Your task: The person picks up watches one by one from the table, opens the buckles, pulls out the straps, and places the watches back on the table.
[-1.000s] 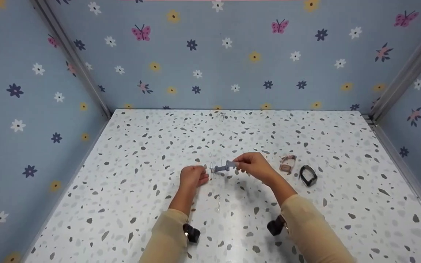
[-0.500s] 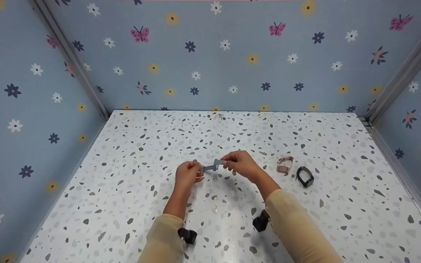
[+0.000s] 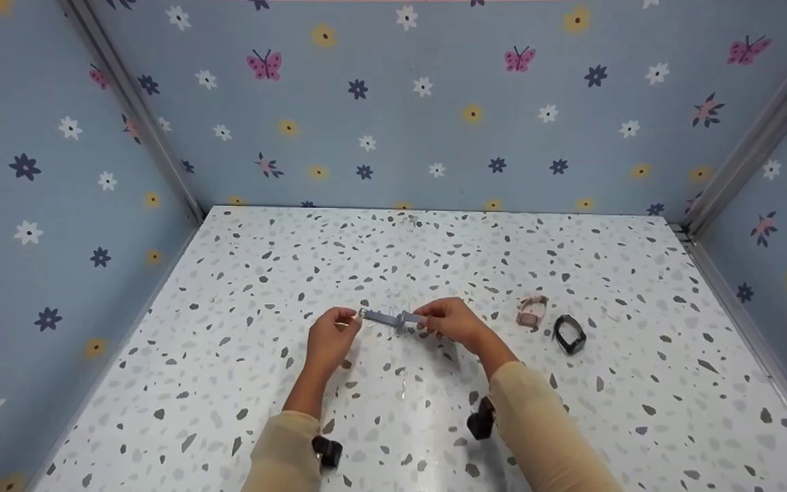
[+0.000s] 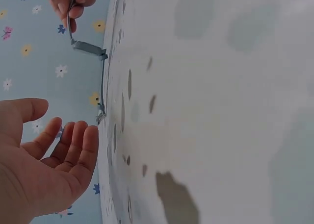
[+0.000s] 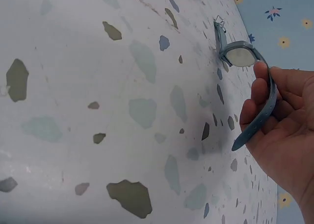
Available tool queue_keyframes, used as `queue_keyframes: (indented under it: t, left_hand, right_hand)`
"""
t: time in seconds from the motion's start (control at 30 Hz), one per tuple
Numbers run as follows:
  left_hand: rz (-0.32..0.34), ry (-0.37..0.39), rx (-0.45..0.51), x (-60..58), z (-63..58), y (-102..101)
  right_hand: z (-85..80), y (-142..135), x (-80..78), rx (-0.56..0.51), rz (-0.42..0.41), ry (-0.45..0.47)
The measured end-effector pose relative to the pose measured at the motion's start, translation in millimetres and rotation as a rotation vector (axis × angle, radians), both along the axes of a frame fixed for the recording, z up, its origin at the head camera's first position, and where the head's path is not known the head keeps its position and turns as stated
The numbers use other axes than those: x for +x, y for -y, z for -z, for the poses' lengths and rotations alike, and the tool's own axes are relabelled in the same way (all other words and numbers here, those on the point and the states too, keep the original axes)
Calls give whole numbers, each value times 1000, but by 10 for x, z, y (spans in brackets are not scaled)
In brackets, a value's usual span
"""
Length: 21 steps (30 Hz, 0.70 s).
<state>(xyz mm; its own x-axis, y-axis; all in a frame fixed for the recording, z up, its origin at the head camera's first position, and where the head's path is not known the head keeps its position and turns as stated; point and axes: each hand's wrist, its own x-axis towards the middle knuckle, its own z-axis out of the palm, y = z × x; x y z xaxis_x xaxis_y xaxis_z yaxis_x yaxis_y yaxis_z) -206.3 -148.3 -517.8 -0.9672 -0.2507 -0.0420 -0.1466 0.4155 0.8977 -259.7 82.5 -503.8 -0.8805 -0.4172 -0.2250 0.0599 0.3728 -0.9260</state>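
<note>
A blue-grey wristwatch (image 3: 383, 318) hangs stretched out between the two hands, close over the table. My right hand (image 3: 453, 321) pinches one strap; in the right wrist view the strap's pointed end (image 5: 240, 143) sticks out past the fingers and the round dial (image 5: 240, 56) faces the camera. At the other strap's end is a metal buckle (image 4: 101, 117), which seems to rest at the tabletop. My left hand (image 3: 330, 339) is right beside that buckle. In the left wrist view its fingers are relaxed, palm up, with nothing held between them.
Right of the hands lie a pink-strapped watch (image 3: 531, 311) and a black watch (image 3: 570, 335), each with its band standing as a loop. The white speckled table (image 3: 264, 273) meets a flowered blue wall (image 3: 393, 102) at the back. Similar side panels flank it.
The left fingers, which overlapped the buckle end half a second ago, have opened and moved left. The watch has come down and left with the right hand, and its straps now extend straighter.
</note>
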Motion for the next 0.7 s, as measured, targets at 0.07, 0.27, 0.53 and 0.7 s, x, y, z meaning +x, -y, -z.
queue_keyframes:
  t: [0.07, 0.27, 0.53, 0.7]
  left_hand:
    - [14, -10, -60, 5, 0, 46]
    - [62, -33, -122, 28, -27, 119]
    - [79, -17, -168, 44, -75, 120]
    - [95, -14, -199, 44, -101, 119]
  right_hand:
    - [21, -27, 7, 17, 18, 1]
    - [56, -71, 29, 105, 44, -110]
    - [88, -60, 74, 425, 8, -325]
    - [103, -66, 98, 508, 6, -359]
